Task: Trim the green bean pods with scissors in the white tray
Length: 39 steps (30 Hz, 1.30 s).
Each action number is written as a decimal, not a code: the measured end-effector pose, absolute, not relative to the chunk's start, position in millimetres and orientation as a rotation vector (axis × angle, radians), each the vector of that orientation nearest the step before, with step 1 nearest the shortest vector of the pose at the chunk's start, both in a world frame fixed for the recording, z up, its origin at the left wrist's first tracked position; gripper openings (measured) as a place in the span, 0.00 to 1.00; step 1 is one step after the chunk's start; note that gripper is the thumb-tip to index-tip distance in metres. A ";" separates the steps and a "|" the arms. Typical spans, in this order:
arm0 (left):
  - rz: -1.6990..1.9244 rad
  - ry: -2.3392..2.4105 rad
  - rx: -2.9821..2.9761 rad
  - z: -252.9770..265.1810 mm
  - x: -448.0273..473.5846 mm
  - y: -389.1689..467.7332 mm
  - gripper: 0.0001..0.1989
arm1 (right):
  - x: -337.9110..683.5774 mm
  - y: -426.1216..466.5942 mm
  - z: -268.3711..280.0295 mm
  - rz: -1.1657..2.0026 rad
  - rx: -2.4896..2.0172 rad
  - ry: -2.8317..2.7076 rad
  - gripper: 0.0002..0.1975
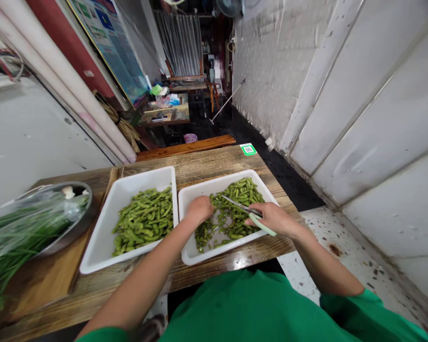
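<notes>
My right hand (271, 218) is closed around a pair of scissors (258, 222) with pale green handles. Their blades point left over the green edamame pods (248, 190) in the right white tray (189, 254). Near the blade tips, my left hand (200, 209) reaches over that tray's left side with curled fingers. Whatever those fingers pinch is hidden by the hand. Small trimmed bits and wet pods lie across the tray's bottom. Just to the left, a second white tray (103, 232) holds a heap of edamame pods (144, 216).
A metal bowl (87, 209) with bagged green stalks (24, 232) sits on a wooden board (62, 275) at the left. The wooden table (199, 164) carries a green QR-code card (248, 149) at its far corner. Beyond stand a bench (185, 148) and another cluttered table (167, 118).
</notes>
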<state>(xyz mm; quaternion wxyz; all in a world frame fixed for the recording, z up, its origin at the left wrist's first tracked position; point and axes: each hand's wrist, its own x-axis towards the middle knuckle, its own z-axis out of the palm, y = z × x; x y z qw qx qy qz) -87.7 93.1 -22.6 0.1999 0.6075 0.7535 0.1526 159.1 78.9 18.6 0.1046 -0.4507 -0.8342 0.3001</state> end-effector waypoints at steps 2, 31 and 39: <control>0.496 2.144 1.647 -28.6 -80.6 100.4 0.09 | 158.0 78.9 18.2 0.878 -1.343 -2.456 0.22; 0.926 1.480 1.608 5.7 -70.6 44.5 0.13 | 148.7 71.8 31.6 1.011 -1.135 -2.541 0.24; 0.885 1.548 1.486 -5.3 -66.3 40.7 0.14 | 149.9 73.9 28.0 0.953 -1.163 -2.639 0.22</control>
